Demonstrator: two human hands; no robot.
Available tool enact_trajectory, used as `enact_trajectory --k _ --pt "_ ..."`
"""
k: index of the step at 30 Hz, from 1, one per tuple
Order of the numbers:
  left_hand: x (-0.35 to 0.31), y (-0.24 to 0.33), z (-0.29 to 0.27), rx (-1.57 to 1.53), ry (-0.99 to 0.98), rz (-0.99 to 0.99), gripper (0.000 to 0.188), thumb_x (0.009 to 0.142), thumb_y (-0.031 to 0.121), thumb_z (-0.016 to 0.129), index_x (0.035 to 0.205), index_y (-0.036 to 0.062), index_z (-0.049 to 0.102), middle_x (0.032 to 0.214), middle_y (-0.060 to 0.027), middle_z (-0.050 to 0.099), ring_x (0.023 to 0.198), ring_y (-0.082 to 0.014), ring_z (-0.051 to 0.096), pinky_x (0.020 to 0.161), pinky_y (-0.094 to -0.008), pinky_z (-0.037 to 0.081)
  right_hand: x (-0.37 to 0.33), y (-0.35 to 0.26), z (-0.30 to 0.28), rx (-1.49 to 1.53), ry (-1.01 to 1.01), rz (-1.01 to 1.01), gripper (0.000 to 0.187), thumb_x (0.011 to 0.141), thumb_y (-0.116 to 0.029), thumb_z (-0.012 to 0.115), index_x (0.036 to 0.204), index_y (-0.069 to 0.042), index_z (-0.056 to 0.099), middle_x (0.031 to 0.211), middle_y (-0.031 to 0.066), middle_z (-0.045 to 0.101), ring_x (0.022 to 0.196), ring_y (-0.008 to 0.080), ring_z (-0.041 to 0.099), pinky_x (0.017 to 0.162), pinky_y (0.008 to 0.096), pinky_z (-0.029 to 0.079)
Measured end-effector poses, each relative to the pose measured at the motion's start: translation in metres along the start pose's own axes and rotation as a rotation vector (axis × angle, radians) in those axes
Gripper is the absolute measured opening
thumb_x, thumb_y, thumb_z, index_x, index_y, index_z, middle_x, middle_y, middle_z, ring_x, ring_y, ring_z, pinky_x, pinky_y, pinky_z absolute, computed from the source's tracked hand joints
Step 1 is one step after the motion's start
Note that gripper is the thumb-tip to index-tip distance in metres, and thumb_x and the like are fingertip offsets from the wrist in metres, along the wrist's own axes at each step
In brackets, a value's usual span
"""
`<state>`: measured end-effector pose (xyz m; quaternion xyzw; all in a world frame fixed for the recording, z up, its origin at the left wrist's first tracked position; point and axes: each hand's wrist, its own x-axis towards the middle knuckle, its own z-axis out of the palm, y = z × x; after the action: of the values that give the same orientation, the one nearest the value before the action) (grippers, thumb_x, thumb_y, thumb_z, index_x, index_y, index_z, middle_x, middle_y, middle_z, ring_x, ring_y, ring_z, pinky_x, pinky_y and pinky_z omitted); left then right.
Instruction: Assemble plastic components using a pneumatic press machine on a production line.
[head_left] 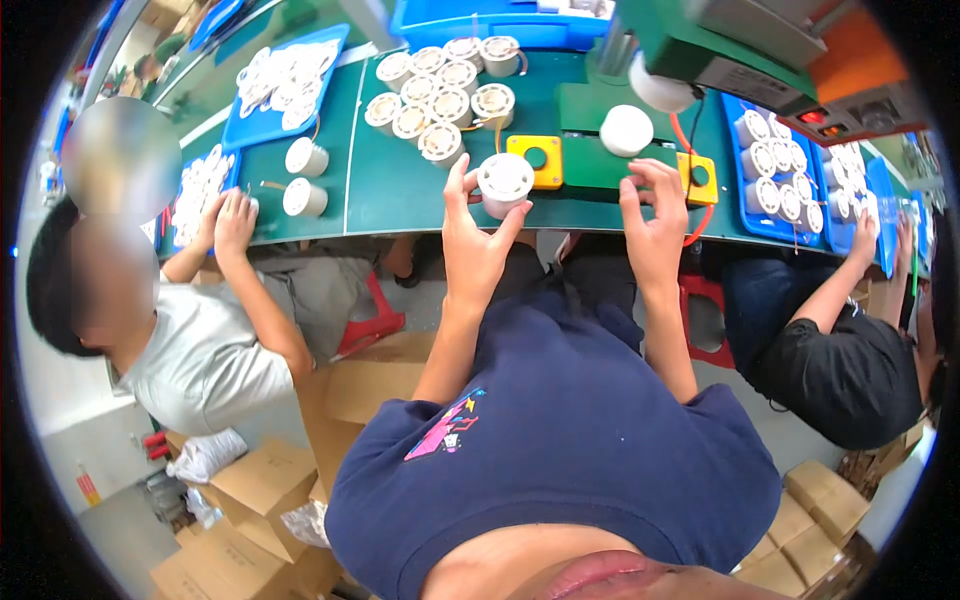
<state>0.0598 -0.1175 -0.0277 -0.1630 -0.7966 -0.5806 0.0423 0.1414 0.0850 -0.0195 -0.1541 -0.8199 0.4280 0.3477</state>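
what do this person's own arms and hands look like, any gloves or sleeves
The left hand and right hand are bare, with no gloves or wristwear visible. Short navy sleeves leave the forearms uncovered. The navy shirt has a small, mostly pink print.

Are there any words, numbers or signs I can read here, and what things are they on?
None can be read clearly enough to quote.
Label on the green machine: too blurred.
Orange box: small markings, too small to read.
Carton at lower left: faint marks, too blurred.
Yellow-and-red wall sign: too small.
Navy shirt: colourful print, no readable words.
White part in the left hand: no writing I can make out.
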Motion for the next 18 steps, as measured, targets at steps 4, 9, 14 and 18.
enact_trajectory --k 4,9,14,18 --pt "0.02 0.021 0.022 -0.067 -0.103 0.133 0.087 0.082 0.013 0.087 0.153 0.0019 0.037 0.129 -0.0187 0.064 0.111 -0.0284 0.064 0.099 -0.04 0.05 -0.012 0.016 -0.033 -0.074 0.151 0.099 0.016 0.095 -0.004 0.066 0.109 0.003 0.066 0.111 0.014 0.064 0.09 0.0218 0.066 0.079 0.0333 0.056" --pt "0.042 0.024 0.054 -0.255 -0.186 0.162 0.087 0.082 0.008 0.086 0.153 0.0023 0.035 0.131 -0.0164 0.063 0.115 -0.0248 0.064 0.1 -0.0374 0.051 -0.015 0.029 -0.05 -0.095 0.259 0.12 0.015 0.095 -0.004 0.065 0.109 0.003 0.066 0.111 0.0141 0.064 0.09 0.0224 0.066 0.078 0.0335 0.056" --pt "0.06 0.029 0.082 -0.213 -0.207 0.216 0.086 0.082 0.009 0.086 0.153 0.0019 0.037 0.128 -0.0161 0.064 0.115 -0.0241 0.064 0.102 -0.0373 0.049 -0.006 0.03 -0.055 -0.117 0.289 0.07 0.014 0.095 -0.002 0.066 0.109 0.002 0.067 0.109 0.0145 0.065 0.092 0.0238 0.067 0.08 0.0346 0.056" --pt "0.067 0.035 0.104 -0.183 -0.215 0.288 0.086 0.083 0.01 0.086 0.152 0.0013 0.037 0.129 -0.0168 0.065 0.115 -0.0243 0.065 0.102 -0.0375 0.049 0.011 0.024 -0.05 -0.04 0.24 0.024 0.016 0.094 -0.006 0.069 0.108 0.0 0.067 0.107 0.0147 0.066 0.089 0.0267 0.067 0.08 0.0364 0.056"
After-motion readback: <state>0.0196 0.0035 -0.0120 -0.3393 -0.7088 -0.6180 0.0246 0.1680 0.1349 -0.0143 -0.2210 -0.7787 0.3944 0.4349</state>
